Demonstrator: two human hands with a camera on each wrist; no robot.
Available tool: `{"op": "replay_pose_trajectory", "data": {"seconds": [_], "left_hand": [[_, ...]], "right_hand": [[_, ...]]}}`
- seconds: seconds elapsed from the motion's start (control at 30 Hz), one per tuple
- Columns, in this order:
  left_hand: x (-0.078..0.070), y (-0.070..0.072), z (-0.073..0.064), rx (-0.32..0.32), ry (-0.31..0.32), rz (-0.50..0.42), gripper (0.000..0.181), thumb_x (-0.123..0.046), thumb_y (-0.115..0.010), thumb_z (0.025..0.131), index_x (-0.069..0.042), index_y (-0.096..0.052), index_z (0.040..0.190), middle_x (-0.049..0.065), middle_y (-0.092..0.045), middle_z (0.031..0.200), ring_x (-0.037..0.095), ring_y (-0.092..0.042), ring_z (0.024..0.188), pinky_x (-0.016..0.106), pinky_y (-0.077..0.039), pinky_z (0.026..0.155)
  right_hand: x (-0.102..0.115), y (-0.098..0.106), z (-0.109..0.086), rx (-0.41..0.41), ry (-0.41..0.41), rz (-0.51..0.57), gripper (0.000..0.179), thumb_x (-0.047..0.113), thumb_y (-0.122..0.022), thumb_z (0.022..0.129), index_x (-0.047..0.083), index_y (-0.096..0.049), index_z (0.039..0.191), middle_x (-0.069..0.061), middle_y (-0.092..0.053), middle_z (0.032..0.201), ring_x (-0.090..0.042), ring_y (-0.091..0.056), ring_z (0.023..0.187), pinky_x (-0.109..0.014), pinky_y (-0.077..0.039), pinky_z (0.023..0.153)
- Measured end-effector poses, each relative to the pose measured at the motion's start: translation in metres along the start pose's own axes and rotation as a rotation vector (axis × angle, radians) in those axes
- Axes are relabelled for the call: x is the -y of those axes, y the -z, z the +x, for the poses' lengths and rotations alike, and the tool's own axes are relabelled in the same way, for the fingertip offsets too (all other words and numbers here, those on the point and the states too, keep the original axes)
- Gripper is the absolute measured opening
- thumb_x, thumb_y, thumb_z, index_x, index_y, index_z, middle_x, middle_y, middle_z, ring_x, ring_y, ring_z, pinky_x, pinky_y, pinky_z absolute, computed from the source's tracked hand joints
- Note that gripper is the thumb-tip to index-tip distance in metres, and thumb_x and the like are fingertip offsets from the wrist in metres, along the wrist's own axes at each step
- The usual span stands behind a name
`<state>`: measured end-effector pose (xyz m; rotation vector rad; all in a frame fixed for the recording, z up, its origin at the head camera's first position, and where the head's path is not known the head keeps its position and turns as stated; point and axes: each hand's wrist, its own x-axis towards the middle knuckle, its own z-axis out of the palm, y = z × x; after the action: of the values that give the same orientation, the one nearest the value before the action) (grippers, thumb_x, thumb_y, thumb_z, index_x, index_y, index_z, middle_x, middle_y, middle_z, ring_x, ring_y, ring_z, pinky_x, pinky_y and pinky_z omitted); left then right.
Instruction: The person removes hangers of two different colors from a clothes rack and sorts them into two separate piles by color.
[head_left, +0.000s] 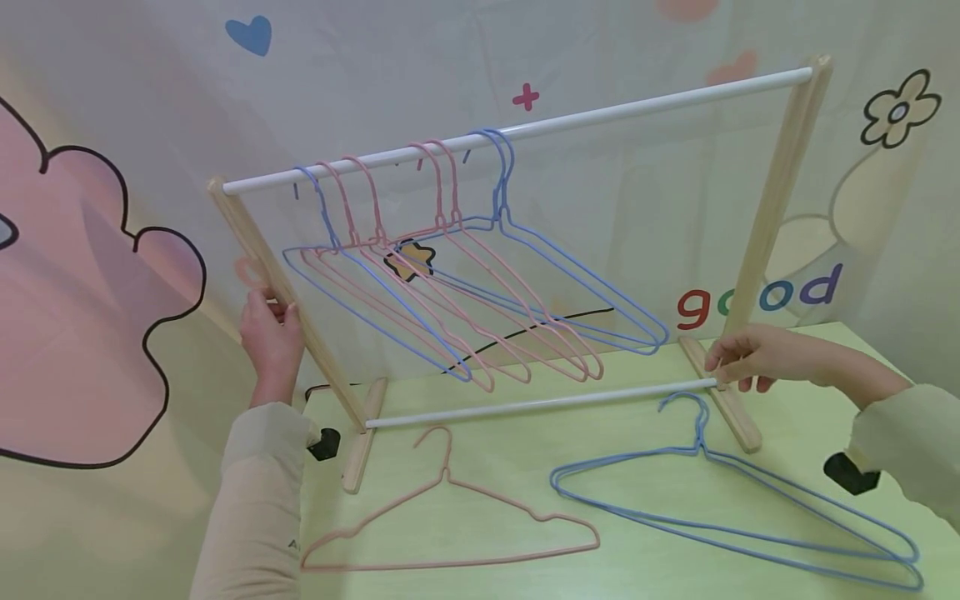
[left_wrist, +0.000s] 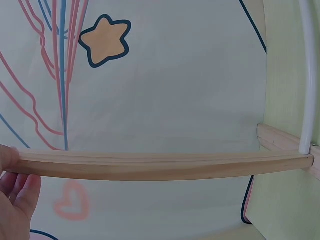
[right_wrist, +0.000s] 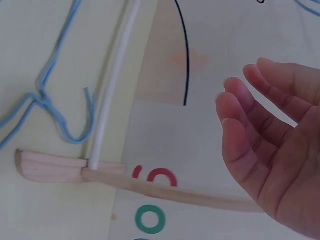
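The left hand is gripping the left post of the rack. The right hand is holding nothing, its fingers bending softly near the rack's right foot. Four pink hangers and three blue hangers are hanging along the left half of the rack's top bar. In front of the rack, one pink hanger and two more blue ones are lying on the worktop.

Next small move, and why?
Probably lower the right grip to the blue hangers: it seems to hold nothing, they lie on the table close by, and the rail has bare length at right. The left grip holds the left post.
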<state>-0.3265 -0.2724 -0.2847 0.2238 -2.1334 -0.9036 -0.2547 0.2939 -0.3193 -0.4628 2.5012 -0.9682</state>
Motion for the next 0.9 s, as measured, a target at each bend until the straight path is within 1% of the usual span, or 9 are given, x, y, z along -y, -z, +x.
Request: {"op": "replay_pose_trajectory", "data": {"seconds": [0.13,0.27,0.4,0.53,0.7,0.9], "left_hand": [[-0.001,0.001,0.000,-0.001,0.000,-0.001,0.024,-0.007,-0.052,0.084,0.001,-0.047,0.106,0.020,-0.054,0.098,0.031,-0.055,0.092,0.040,-0.041,0.085],[-0.002,0.001,0.000,0.006,0.000,-0.002,0.024,-0.007,-0.052,0.084,0.001,-0.046,0.106,0.020,-0.054,0.098,0.031,-0.055,0.092,0.039,-0.042,0.085],[-0.002,0.001,-0.001,0.004,0.001,-0.007,0.023,-0.006,-0.053,0.084,0.001,-0.047,0.106,0.021,-0.054,0.098,0.031,-0.055,0.092,0.039,-0.042,0.085],[-0.002,0.001,0.000,0.006,0.004,-0.006,0.024,-0.006,-0.053,0.084,0.001,-0.047,0.106,0.020,-0.054,0.099,0.031,-0.055,0.092,0.039,-0.042,0.086],[-0.002,0.001,-0.001,0.008,0.003,-0.002,0.024,-0.007,-0.053,0.085,0.001,-0.047,0.106,0.020,-0.054,0.099,0.031,-0.055,0.093,0.040,-0.041,0.086],[0.000,0.000,0.000,-0.002,-0.006,-0.007,0.023,-0.007,-0.053,0.084,0.001,-0.047,0.104,0.020,-0.054,0.097,0.032,-0.055,0.091,0.041,-0.040,0.086]], "right_hand": [[0.031,0.012,0.003,-0.032,0.043,-0.017,0.027,0.018,-0.055,0.085,0.001,-0.053,0.107,0.001,-0.055,0.080,-0.012,-0.051,0.068,-0.027,-0.047,0.059],[0.056,0.020,0.007,-0.043,0.086,-0.022,0.028,0.019,-0.054,0.086,0.002,-0.053,0.109,0.001,-0.055,0.081,-0.013,-0.052,0.069,-0.028,-0.048,0.060],[0.076,0.025,0.012,-0.056,0.103,0.021,0.031,0.019,-0.052,0.088,0.000,-0.050,0.112,0.001,-0.055,0.081,-0.013,-0.054,0.071,-0.028,-0.049,0.063],[0.090,0.027,0.020,-0.094,0.144,0.082,0.034,0.019,-0.053,0.088,-0.002,-0.047,0.114,-0.001,-0.055,0.079,-0.015,-0.055,0.068,-0.030,-0.051,0.062],[0.107,0.027,0.028,-0.154,0.154,0.097,0.039,0.022,-0.055,0.086,0.000,-0.047,0.117,-0.002,-0.057,0.084,-0.018,-0.056,0.071,-0.031,-0.050,0.060],[0.119,0.027,0.035,-0.201,0.157,0.092,0.041,0.023,-0.057,0.085,0.003,-0.047,0.119,-0.003,-0.057,0.091,-0.019,-0.056,0.079,-0.030,-0.051,0.068]]}}
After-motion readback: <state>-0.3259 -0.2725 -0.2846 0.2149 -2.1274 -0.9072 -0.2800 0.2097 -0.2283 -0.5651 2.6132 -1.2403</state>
